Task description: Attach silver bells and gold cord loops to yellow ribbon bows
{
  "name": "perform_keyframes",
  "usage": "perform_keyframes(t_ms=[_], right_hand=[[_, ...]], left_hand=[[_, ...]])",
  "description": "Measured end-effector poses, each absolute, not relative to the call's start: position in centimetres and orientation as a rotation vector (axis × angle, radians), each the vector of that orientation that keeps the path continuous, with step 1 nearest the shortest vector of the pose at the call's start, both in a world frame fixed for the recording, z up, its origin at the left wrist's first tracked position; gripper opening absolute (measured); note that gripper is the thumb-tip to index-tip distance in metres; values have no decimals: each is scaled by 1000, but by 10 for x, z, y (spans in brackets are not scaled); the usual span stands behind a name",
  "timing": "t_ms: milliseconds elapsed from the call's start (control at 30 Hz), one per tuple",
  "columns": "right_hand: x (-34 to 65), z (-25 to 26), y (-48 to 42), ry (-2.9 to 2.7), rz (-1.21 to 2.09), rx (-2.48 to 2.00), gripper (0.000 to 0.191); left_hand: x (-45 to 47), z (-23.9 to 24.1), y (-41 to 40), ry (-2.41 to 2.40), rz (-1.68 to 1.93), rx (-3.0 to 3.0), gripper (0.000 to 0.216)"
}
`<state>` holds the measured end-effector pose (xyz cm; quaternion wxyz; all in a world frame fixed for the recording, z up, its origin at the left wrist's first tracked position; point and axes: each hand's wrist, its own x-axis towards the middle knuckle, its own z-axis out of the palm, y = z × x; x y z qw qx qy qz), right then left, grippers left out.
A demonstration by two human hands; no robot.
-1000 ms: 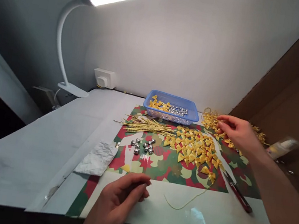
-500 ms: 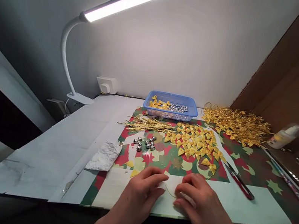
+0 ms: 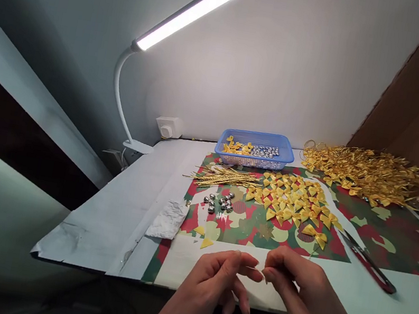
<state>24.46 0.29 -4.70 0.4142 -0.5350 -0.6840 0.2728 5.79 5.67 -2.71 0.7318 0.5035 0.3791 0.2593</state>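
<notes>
My left hand (image 3: 218,282) is over the front edge of the table, its fingers spread and nothing visible in them. Close by, my right hand (image 3: 295,284) pinches thumb and forefinger together on a thin yellowish cord (image 3: 312,252), a short length of which shows behind the knuckles. The pinched part is hidden by the fingertips. Just beyond that hand lies a single yellow ribbon bow (image 3: 315,235), in front of a spread of yellow bows (image 3: 294,198). Small silver bells (image 3: 221,203) and a bundle of gold twisted cords (image 3: 226,177) lie farther left.
A blue basket (image 3: 291,157) with bows and silver pieces stands by the wall. Red-handled scissors (image 3: 370,264) lie at right, below a heap of gold corded bows (image 3: 363,172). Crumpled white paper (image 3: 169,220) and yellow scraps (image 3: 206,243) lie at left. A lamp (image 3: 120,78) leans over.
My left hand has let go of the cord and its fingers have opened out. My right fingertips have closed into a pinch. The view has swung to the left and tilted.
</notes>
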Motion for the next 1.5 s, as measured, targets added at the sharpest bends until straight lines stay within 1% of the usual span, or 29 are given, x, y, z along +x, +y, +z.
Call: perform_keyframes(t_ms=[67, 200, 300, 367, 467, 533, 600, 700, 833, 1067, 1267, 1400, 1500], right_hand=[[242, -46, 4, -1722, 675, -1330, 21], [236, -46, 6, -1730, 660, -1331, 19], [234, -47, 6, -1754, 677, -1332, 20], [235, -49, 5, -1773, 679, -1336, 21], [239, -52, 3, -1789, 659, -1353, 22], [241, -55, 2, -1797, 649, -1355, 23], [241, -56, 2, -1808, 662, -1353, 23], [237, -58, 4, -1826, 688, -1345, 22], [231, -56, 7, -1856, 711, -1320, 22], [231, -50, 8, -1892, 722, -1331, 24], [230, -49, 7, -1833, 738, -1320, 24], [233, -45, 6, -1759, 786, -1335, 23], [235, -41, 6, -1709, 859, -1350, 24]], left_hand=[[54, -28, 55, 836, 591, 1102, 34], [51, -28, 55, 956, 591, 1141, 20], [49, -31, 55, 1026, 619, 1219, 21], [44, -34, 58, 1120, 730, 1454, 23], [21, -35, 70, 1417, 915, 2145, 26], [-2, -33, 81, 1587, 917, 2336, 33], [-24, -31, 91, 1756, 800, 2433, 41], [-44, -31, 97, 1867, 621, 2489, 44], [-46, -36, 95, 1884, 430, 2541, 38], [-37, -37, 94, 1869, 325, 2556, 37], [-44, -40, 98, 1825, 443, 2493, 36], [-41, -38, 98, 1750, 648, 2456, 37], [-22, -31, 84, 1627, 856, 2319, 33]])
